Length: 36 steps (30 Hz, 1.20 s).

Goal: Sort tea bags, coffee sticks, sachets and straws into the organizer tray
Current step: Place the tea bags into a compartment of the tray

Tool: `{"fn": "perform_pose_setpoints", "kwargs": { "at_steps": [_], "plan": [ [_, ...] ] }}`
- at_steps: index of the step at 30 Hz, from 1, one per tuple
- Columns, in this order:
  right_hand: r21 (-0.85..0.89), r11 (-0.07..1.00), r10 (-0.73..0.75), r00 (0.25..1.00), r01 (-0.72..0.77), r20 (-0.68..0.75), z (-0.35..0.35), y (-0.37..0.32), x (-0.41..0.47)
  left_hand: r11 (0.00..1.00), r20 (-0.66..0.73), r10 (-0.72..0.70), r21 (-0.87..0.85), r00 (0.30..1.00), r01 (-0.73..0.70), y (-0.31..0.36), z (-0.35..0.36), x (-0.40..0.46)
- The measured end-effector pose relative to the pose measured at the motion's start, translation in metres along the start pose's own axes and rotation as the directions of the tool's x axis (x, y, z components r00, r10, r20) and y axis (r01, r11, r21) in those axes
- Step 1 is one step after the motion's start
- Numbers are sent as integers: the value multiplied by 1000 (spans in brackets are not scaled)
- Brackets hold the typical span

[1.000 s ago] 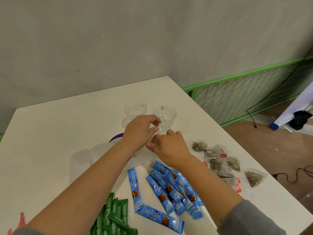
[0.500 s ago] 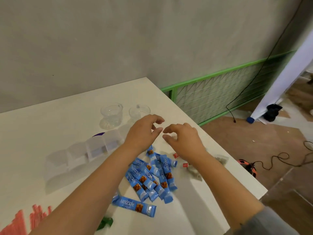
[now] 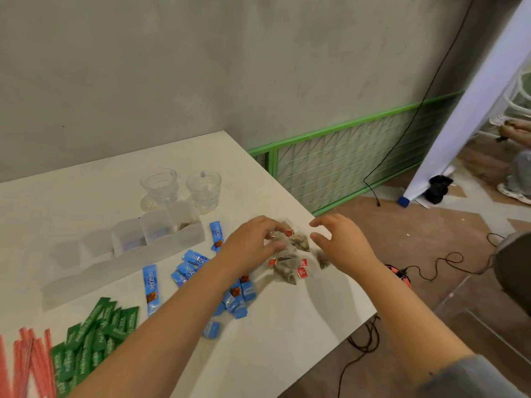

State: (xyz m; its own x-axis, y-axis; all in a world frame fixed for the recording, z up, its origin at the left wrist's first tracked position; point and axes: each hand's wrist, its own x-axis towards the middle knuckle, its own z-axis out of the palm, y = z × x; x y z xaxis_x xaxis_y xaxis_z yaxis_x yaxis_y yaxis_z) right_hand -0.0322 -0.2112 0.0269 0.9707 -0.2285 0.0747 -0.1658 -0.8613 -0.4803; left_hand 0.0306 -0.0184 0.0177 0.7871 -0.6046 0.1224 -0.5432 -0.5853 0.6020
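Note:
A pile of tea bags (image 3: 288, 258) with red tags lies near the table's right edge. My left hand (image 3: 250, 242) is at the pile's left side, its fingers and thumb curled round one bag. My right hand (image 3: 342, 242) hovers at the pile's right side with fingers spread and curved, holding nothing. Blue coffee sticks (image 3: 192, 261) are scattered under my left forearm. Green sachets (image 3: 97, 334) and red-striped straws (image 3: 28, 360) lie at the lower left. The translucent organizer tray (image 3: 115, 272) stands left of the hands; its compartments look bare.
Two clear glass cups (image 3: 159, 185) (image 3: 204, 188) stand behind the tray. The table's right edge (image 3: 339, 248) runs just beyond the tea bags. Cables lie on the floor (image 3: 439, 262) to the right. A green mesh fence (image 3: 344, 165) lines the wall.
The view has swung and both hands have moved right from the coffee sticks onto the tea bag pile. My left hand has closed on a bag.

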Motion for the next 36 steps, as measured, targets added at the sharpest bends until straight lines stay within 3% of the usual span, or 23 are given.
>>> {"fn": "perform_pose_setpoints", "kwargs": {
  "at_steps": [11, 16, 19, 26, 36],
  "plan": [
    [-75, 994, 93, 972, -79, 214, 15, 33, -17, 986, 177, -55, 164, 983, 25, -2, 28, -12],
    [-82, 994, 96, 969, -79, 229, 22, 35, -18, 988, 146, -58, 149, 988, 36, -4, 37, -15],
    [-117, 982, 172, 956, -148, 235, 21, 36, -18, 993, 84, -39, 115, 996, 29, -6, 40, -17],
    [5, 987, 161, 986, -161, 32, 13, 39, -24, 999, -50, -6, 34, 999, 8, -1, 32, -17],
    [116, 991, 75, 989, -60, -125, -15, 13, -15, 997, -172, 58, -41, 983, -66, 18, 1, -5]
  ]
}}
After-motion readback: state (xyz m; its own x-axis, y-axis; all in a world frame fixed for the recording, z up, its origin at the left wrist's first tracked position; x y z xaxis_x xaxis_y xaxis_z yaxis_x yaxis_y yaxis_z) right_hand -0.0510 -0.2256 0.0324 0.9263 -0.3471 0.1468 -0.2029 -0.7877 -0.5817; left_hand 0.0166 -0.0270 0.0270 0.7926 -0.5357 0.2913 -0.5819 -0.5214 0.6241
